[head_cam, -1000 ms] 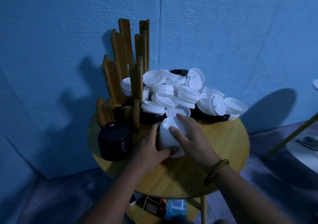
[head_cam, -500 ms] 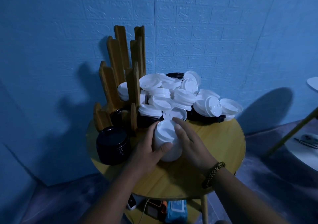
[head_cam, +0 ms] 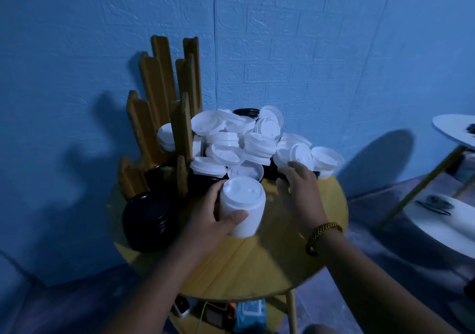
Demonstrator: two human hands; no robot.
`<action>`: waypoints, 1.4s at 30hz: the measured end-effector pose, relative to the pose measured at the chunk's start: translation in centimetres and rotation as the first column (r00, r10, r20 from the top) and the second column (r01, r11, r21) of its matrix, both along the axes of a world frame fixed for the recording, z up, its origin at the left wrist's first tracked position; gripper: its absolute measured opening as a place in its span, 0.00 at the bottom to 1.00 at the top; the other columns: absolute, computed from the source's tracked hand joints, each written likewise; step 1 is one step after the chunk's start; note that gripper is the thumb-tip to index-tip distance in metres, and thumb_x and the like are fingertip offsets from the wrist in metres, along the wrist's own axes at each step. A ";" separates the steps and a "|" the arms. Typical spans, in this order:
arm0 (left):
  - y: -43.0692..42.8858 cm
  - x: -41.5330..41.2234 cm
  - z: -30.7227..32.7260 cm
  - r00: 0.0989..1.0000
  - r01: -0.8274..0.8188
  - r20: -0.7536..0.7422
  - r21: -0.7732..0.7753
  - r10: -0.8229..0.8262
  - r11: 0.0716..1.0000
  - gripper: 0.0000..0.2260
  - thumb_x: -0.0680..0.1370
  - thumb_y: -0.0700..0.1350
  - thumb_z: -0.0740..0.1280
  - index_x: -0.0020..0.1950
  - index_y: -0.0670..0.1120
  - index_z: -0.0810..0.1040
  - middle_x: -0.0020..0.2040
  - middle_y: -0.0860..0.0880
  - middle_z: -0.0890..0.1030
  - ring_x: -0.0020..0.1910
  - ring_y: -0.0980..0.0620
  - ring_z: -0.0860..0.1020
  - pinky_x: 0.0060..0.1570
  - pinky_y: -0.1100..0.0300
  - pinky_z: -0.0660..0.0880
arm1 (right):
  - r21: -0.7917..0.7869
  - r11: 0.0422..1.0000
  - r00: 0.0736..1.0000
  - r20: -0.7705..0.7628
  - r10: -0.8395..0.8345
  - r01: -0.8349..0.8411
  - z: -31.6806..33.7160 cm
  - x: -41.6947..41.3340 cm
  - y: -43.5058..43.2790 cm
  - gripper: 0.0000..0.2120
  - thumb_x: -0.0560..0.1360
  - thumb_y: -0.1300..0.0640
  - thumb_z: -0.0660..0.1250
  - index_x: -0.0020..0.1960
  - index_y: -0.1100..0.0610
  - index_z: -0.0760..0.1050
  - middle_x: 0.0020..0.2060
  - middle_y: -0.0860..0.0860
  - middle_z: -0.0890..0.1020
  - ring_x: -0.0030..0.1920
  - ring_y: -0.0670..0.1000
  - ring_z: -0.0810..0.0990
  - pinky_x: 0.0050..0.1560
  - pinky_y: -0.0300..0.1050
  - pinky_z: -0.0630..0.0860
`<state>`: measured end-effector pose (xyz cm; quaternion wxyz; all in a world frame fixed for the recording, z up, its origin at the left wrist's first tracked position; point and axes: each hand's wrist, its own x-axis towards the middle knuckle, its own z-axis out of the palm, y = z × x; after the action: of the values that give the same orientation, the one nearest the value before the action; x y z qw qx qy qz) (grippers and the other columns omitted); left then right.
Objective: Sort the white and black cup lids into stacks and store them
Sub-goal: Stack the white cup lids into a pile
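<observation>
One tilted stack of white lids (head_cam: 243, 206) was gripped in the left hand (head_cam: 213, 215) over the table (head_cam: 257, 269); the loose lid pile (head_cam: 246, 143) behind was touched by the straight fingers of the right hand (head_cam: 300, 195). Lids could be knocked off the table if the heap were dragged carelessly.

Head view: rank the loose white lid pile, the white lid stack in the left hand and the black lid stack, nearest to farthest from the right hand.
1. Loose white lid pile: at the fingertips of the right hand, just behind it.
2. White lid stack: gripped by the left hand, to the left.
3. Black lid stack: far left of the table.
</observation>
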<state>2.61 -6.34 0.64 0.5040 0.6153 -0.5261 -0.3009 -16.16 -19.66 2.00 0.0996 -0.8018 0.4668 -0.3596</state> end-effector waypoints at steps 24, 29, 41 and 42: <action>-2.0 -1.9 -0.7 1.000 -0.012 -0.003 -0.074 0.011 0.997 0.36 0.67 0.63 0.75 0.71 0.68 0.64 0.65 0.71 0.69 0.57 0.84 0.66 0.47 0.81 0.67 | 0.078 0.981 0.983 -0.034 -0.178 0.180 2.0 -2.2 -7.0 0.41 0.71 0.35 0.69 0.77 0.51 0.59 0.72 0.54 0.70 0.72 0.59 0.63 0.72 0.59 0.59; -1.8 -1.6 -0.9 1.000 -0.021 -0.010 -0.081 0.020 0.996 0.40 0.67 0.62 0.79 0.74 0.67 0.63 0.68 0.70 0.67 0.61 0.79 0.64 0.52 0.74 0.66 | 0.061 0.990 0.991 0.008 -0.130 0.129 1.8 -2.7 -6.9 0.40 0.70 0.33 0.68 0.76 0.49 0.62 0.68 0.54 0.72 0.69 0.58 0.67 0.68 0.60 0.65; -1.3 -1.7 -0.5 0.999 0.017 -0.039 -0.080 -0.020 0.997 0.39 0.62 0.66 0.76 0.71 0.66 0.68 0.67 0.65 0.73 0.59 0.75 0.70 0.47 0.76 0.73 | 0.180 0.984 0.989 0.143 -0.024 -0.002 0.8 -3.3 -6.5 0.39 0.69 0.33 0.71 0.74 0.48 0.64 0.66 0.54 0.71 0.62 0.52 0.73 0.61 0.48 0.72; -1.3 -1.7 -0.5 0.999 0.021 -0.041 -0.078 -0.024 0.997 0.39 0.62 0.66 0.76 0.71 0.66 0.68 0.67 0.65 0.73 0.59 0.74 0.71 0.47 0.74 0.73 | 0.181 0.983 0.989 0.145 -0.018 -0.008 0.7 -3.4 -6.4 0.39 0.69 0.33 0.71 0.74 0.48 0.64 0.65 0.53 0.70 0.61 0.52 0.73 0.61 0.48 0.72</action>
<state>0.87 -7.62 0.15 0.5352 0.5828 -0.5335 -0.2987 -19.53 -26.04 2.73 0.2051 -0.7598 0.4909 -0.3737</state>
